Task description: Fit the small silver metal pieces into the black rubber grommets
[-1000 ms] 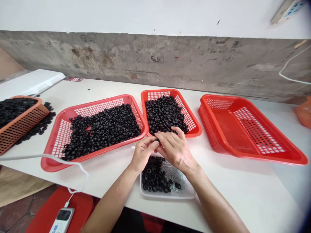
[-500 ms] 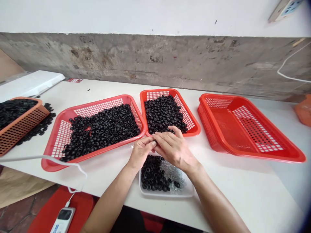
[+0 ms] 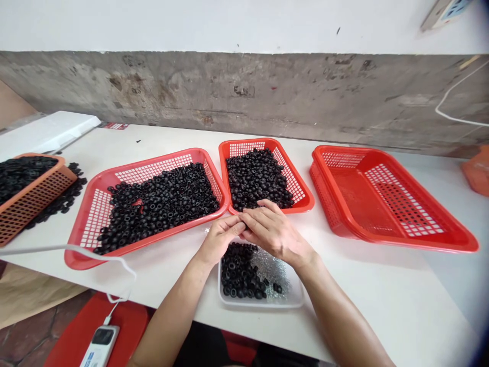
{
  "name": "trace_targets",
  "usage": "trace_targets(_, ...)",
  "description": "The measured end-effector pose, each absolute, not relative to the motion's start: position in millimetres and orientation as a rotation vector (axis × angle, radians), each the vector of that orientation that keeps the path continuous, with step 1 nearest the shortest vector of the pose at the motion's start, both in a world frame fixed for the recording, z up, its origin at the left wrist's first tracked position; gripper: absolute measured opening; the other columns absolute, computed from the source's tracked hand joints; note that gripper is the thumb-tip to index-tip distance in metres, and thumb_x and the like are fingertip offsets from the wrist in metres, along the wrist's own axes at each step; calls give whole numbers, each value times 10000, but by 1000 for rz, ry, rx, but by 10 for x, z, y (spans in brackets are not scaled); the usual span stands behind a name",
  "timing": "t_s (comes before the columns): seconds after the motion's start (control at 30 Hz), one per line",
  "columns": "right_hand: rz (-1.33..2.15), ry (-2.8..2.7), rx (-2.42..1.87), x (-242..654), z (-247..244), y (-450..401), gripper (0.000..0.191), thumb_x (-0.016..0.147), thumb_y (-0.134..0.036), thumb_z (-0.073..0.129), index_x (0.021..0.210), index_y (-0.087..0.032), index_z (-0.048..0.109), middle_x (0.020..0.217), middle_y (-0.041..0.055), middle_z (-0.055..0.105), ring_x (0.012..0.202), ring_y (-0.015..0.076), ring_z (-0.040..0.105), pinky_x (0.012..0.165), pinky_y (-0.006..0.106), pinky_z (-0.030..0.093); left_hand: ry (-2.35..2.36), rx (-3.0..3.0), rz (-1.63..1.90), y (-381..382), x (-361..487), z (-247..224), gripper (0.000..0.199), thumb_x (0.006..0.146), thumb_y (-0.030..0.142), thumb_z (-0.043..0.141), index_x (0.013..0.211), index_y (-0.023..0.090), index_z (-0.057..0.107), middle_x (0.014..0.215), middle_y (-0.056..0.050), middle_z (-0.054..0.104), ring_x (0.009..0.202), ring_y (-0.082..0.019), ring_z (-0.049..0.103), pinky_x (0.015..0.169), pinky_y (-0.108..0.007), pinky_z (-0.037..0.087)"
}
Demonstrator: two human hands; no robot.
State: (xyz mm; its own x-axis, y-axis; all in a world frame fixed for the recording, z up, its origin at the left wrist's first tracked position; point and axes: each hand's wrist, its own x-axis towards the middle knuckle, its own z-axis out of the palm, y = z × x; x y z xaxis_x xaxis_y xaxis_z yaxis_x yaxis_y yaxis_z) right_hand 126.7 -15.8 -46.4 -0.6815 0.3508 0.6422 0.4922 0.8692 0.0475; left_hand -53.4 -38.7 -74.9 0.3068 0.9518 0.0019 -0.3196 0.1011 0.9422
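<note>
Left hand (image 3: 219, 239) and right hand (image 3: 273, 232) meet above the white tabletop (image 3: 382, 285), just in front of the near corner of a small red mesh basket (image 3: 248, 141). The left fingers (image 3: 231, 224) lie close together, curving toward the right hand. The right fingers (image 3: 260, 211) are also held together and reach toward the basket's front rim. The fingertips of the two hands are close, but whether they pinch anything cannot be told.

Black rubber grommets (image 3: 255, 178) lie in a dense heap in the small basket, nearest the right hand. Nearer the person, a shallow clear plastic tray (image 3: 260, 306) holds a smaller pile of grommets (image 3: 239, 272) beside a mound of clear granules (image 3: 271, 270). To the left, a wide red mesh basket (image 3: 153, 162) carries a broad layer of grommets (image 3: 156, 206). Farther left, a tilted orange mesh basket (image 3: 38, 196) is heaped with more, and a spill (image 3: 63, 201) lies beside it. To the right, a stack of red mesh baskets (image 3: 420, 242) shows only its red base and mesh walls. Open tabletop separates this stack from the hands. The tabletop's front edge passes beneath both forearms.
</note>
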Motion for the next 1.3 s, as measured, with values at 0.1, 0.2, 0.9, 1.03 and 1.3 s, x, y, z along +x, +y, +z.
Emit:
trace_targets(0.1, -267, -2354, -546, 1259, -509, -130, 228, 1051, -244, 501, 1200, -108, 607, 994, 122, 760, 884, 211, 730, 982, 442, 546, 787, 1054, 1076, -387, -524, -762, 361, 852, 477, 745, 878, 120, 787, 725, -43, 669, 698, -148, 596, 718, -267, 471)
trace_targets(0.2, -259, -2294, -485, 1246, -540, -114, 214, 1046, -205, 491, 1214, -115, 587, 965, 105, 760, 896, 203, 743, 1016, 460, 557, 779, 1044, 1069, -393, -518, -747, 369, 848, 487, 749, 857, 120, 775, 731, -45, 680, 710, -154, 614, 734, -274, 481)
trace_targets(0.9, -105, -2313, -519, 1287, -404, -181, 238, 1050, -250, 526, 1234, -112, 586, 1025, 121, 777, 968, 204, 755, 1039, 459, 484, 701, 894, 1027, -435, -557, -744, 368, 777, 456, 823, 990, 159, 781, 842, -62, 725, 755, -158, 645, 748, -276, 504)
trace_targets(1.03, -214, -2342, -609, 1284, -450, -177, 224, 1054, -207, 498, 1224, -111, 608, 1055, 130, 778, 961, 214, 758, 1072, 494, 428, 944, 1158, 1196, -469, -511, -718, 236, 848, 383, 766, 939, 166, 776, 898, -46, 736, 841, -163, 647, 794, -259, 494)
trace_targets(1.3, 438, -2307, -701, 1373, -345, -184, 383, 1036, -356, 571, 1395, -224, 566, 1235, 121, 737, 1080, 216, 724, 1042, 470, 448, 849, 1110, 1137, -440, -536, -683, 273, 856, 422, 714, 881, 159, 782, 758, -25, 679, 660, -124, 554, 645, -245, 450)
